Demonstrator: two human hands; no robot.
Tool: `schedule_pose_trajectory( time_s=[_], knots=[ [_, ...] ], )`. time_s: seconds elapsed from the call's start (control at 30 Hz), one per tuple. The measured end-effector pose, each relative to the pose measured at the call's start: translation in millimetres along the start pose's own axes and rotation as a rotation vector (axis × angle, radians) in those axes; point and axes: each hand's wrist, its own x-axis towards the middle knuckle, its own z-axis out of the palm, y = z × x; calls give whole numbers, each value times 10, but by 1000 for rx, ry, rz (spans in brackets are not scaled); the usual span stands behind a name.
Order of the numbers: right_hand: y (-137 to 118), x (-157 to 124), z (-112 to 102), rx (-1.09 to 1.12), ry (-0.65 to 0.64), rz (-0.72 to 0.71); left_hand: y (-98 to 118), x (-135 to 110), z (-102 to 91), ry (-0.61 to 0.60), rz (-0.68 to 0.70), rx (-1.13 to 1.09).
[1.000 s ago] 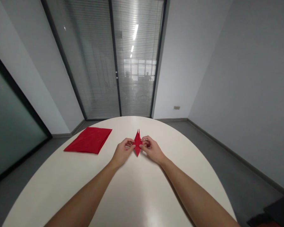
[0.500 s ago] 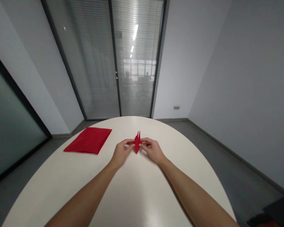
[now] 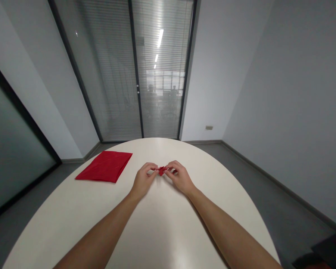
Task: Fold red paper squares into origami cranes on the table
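1. Hands a little apart, one small red paper (image 3: 161, 171) bridging the gap. Left hand (image 3: 143, 180) pinches its left side between thumb and fingers; right hand (image 3: 182, 179) pinches the right side the same way.
2. Small red paper: middle of the table (image 3: 156, 228), toward the far edge. Can't tell if it touches the tabletop or sits just above it.
3. Done, as far as it shows: paper is already folded down small, looks like several layers, one short point facing the person. Judging by that, folding is well along.
4. Not done: piece not set down, neither hand free of it. Fingers cover both sides, so folds there can't be checked. Final shape can't be told, so the number of folds left can't either.
5. Large red sheet (image 3: 103, 166): lies flat on the table, left of the left hand and well apart from it. Looks doubled over, layers showing along its right edge. Neither hand on it.
6. Around: blinds (image 3: 164, 116) behind glass past the table, wall plate (image 3: 209, 127) low on the wall (image 3: 268, 86), dark thing (image 3: 332, 248) bottom right, unclear what.
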Motion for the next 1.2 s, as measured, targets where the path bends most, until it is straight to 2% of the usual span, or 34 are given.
schedule_pose_trajectory(
  time_s=[0.23,0.63,0.8,1.2],
  knots=[
    [-8,-15,12,-94,-17,17,-34,-19,29,-29,-61,44],
    [-88,-16,12,-69,-75,15,-46,-31,55,-101,-88,14],
    [-73,-18,11,-16,-90,41,-70,-33,55,-75,-88,42],
    [10,-4,14,177,-68,203,-52,-24,57,-37,-116,52]
  ],
)
